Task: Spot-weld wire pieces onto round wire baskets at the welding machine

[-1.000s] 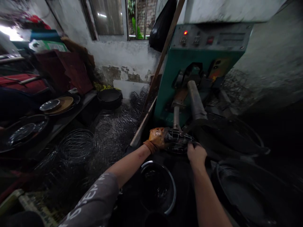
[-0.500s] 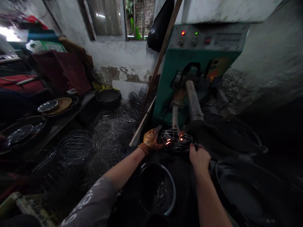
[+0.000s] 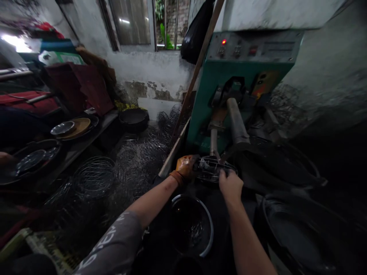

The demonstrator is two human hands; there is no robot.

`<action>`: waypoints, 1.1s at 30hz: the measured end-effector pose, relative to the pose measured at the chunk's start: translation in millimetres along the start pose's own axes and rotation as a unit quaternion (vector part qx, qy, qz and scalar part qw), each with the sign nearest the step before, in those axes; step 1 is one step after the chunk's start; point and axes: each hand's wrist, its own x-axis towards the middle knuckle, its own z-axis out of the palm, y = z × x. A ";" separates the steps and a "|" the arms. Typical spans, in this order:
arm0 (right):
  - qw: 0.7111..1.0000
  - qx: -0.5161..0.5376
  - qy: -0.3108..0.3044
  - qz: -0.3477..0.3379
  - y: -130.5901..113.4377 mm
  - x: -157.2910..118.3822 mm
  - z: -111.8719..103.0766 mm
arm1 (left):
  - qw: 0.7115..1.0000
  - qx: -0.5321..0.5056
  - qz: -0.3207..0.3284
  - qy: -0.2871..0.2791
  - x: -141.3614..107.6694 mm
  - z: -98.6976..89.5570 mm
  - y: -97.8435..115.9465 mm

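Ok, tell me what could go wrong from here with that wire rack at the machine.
Burn or pinch: the right hand looks bare and is close to the arm tips of the green spot welder. Its red light is lit, so it may be powered.

Slip: the wire rack could shift if the gloved left hand loses control of its edge.

Spill: a forearm might knock the round container below the hands.

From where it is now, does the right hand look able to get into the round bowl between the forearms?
Probably yes: the bowl is open on top, and nothing visible blocks the way. The right hand is at the wire frame, so it would likely have to come away first.
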 end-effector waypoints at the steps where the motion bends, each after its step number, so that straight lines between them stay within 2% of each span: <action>1: 1.000 -0.005 0.005 0.003 5.5 1.8 0.8 | 1.000 0.009 0.010 -0.004 1.5 0.2 2.3; 5: 1.000 -0.023 0.011 0.002 17.4 7.7 3.7 | 0.999 0.027 0.019 -0.024 6.6 4.1 8.9; 14: 1.000 -0.012 -0.002 0.015 17.2 10.4 8.1 | 0.999 0.034 0.010 -0.027 11.4 6.9 7.8; 22: 1.000 0.016 0.015 0.008 19.6 10.5 11.2 | 0.999 0.041 0.010 -0.034 11.3 -2.5 14.8; 25: 0.999 0.037 0.032 0.004 28.1 15.8 13.8 | 0.997 0.057 0.020 -0.045 10.7 -10.4 22.6; 29: 0.996 0.068 0.046 0.033 42.3 25.7 18.4 | 0.992 0.104 0.018 -0.076 13.6 -21.9 37.4; 33: 0.992 0.101 0.068 0.043 48.6 31.2 21.2 | 0.988 0.123 0.022 -0.091 19.9 -25.5 48.1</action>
